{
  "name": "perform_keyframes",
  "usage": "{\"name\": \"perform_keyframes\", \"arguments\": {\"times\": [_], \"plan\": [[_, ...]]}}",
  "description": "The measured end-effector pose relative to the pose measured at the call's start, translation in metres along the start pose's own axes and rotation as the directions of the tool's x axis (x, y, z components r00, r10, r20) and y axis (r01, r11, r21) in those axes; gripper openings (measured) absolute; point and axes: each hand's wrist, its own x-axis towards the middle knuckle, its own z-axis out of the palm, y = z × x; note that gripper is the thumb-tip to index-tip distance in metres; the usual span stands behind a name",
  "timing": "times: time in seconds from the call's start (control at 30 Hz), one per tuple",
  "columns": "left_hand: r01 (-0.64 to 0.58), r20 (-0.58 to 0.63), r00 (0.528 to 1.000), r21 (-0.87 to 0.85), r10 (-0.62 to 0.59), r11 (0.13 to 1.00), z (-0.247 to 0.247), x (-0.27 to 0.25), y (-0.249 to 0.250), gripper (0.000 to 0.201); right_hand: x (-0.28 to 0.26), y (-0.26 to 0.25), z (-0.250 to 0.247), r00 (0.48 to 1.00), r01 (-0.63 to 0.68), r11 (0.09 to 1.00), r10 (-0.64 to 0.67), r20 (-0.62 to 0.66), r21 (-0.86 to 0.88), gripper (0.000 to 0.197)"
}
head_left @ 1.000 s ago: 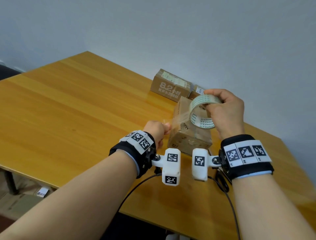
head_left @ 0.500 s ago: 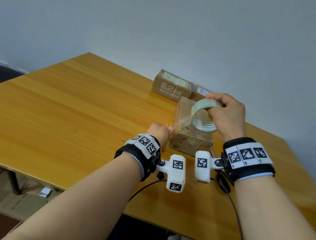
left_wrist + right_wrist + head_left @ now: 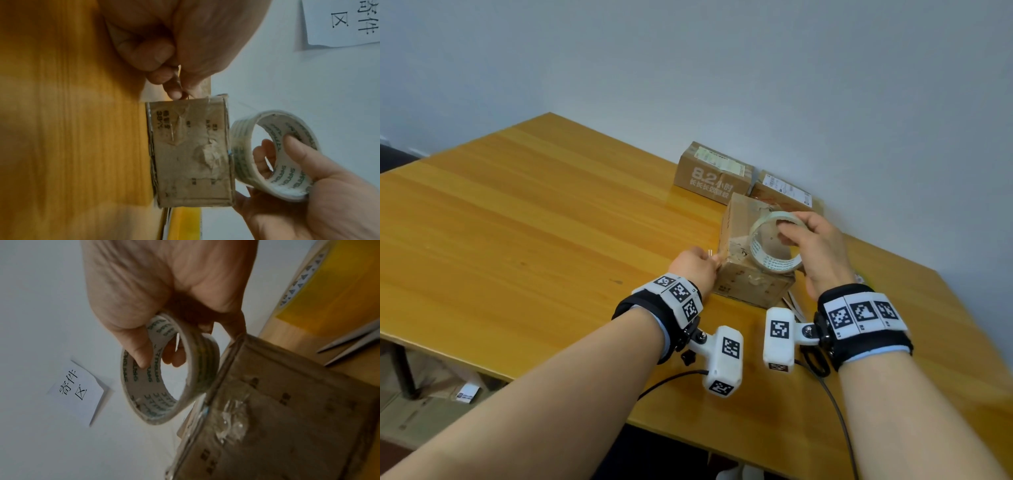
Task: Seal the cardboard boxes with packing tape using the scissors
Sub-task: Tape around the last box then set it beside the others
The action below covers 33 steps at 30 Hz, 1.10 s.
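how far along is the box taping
Early. In hand: the right hand holds the tape roll over the near box, and the left hand pinches the tape end at the box's left edge. Old crumpled tape shows on its side, but no fresh strip looks laid. Left: press the strip down, cut it with the scissors lying beside the box, then check the two boxes behind.
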Motion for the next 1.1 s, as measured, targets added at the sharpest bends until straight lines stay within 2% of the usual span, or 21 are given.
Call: {"name": "perform_keyframes", "arguments": {"times": [0.2,0.3,0.5,0.63,0.73,0.8,0.87,0.97,1.03,1.1], "plan": [[-0.052,0.019,0.999,0.179,0.05,0.982,0.001,0.001,0.006,0.028,-0.001,-0.002,-0.005,0.999,-0.021,1.0,0.021,0.04,-0.019,0.013],[-0.043,0.053,0.998,0.215,0.032,0.976,0.0,0.005,0.009,0.031,-0.002,-0.003,-0.007,0.999,-0.033,0.999,0.033,0.032,-0.018,0.016],[0.041,-0.038,0.999,0.082,-0.038,0.996,-0.002,0.005,0.011,0.044,-0.004,-0.003,-0.011,0.997,-0.072,0.997,0.072,-0.002,0.038,0.016],[0.046,0.002,0.999,-0.024,-0.046,0.999,0.0,0.008,0.003,0.025,-0.007,-0.003,-0.003,0.999,-0.05,0.998,0.05,-0.001,0.027,0.016],[0.03,0.018,0.999,-0.069,-0.029,0.997,-0.007,0.007,0.005,0.024,-0.007,-0.003,0.0,0.998,-0.06,0.996,0.061,-0.018,0.072,0.018],[-0.017,0.01,1.0,-0.065,0.018,0.998,-0.015,0.007,0.01,0.031,-0.008,-0.002,-0.002,0.994,-0.095,0.986,0.1,-0.033,0.14,0.016],[-0.021,0.047,0.999,-0.134,0.027,0.991,-0.024,0.002,0.016,0.042,-0.009,-0.001,-0.005,0.987,-0.136,0.968,0.152,-0.057,0.212,0.01],[0.095,0.228,0.974,-0.405,-0.001,0.909,-0.035,-0.01,0.022,0.056,-0.013,0.0,-0.006,0.976,-0.173,0.927,0.206,-0.064,0.333,0.006],[0.08,0.27,0.96,-0.511,0.072,0.856,-0.037,-0.018,0.024,0.086,-0.015,-0.002,-0.003,0.973,-0.186,0.885,0.226,-0.046,0.428,0.006],[-0.059,0.184,0.968,-0.49,0.169,0.87,-0.039,-0.021,0.029,0.115,-0.017,-0.004,0.0,0.974,-0.181,0.856,0.225,-0.033,0.485,0.008]]}}
